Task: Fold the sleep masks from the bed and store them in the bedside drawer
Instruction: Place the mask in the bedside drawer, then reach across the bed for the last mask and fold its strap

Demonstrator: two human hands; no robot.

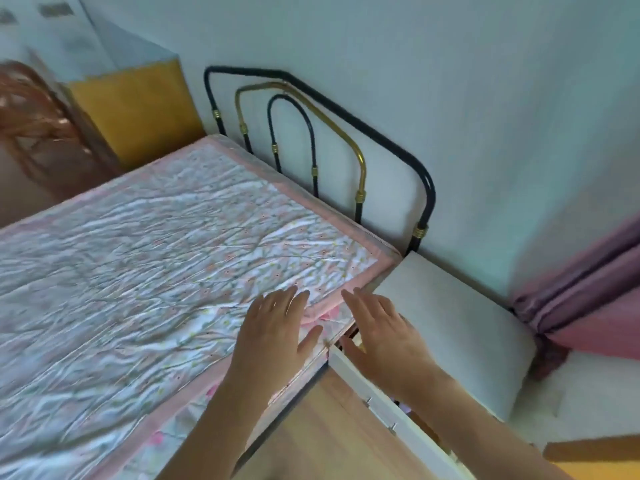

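The bed [145, 258] carries a pink and white floral quilt, and no sleep mask shows on it. My left hand [273, 327] hovers flat over the quilt's near right corner, fingers spread, holding nothing. My right hand [384, 337] is spread above the gap between the bed and the white bedside cabinet [460, 327], also holding nothing. The cabinet's drawer [377, 407] stands pulled out under my right forearm. Its white front with a metal handle is in view, but its inside is mostly hidden by my arm.
A black and gold metal headboard [346, 140] stands against the pale wall. Pink-purple curtains [595, 292] hang at the right. A yellow cabinet [138, 116] and a wooden chair [38, 133] stand beyond the bed at the left. Wooden floor [329, 441] lies below.
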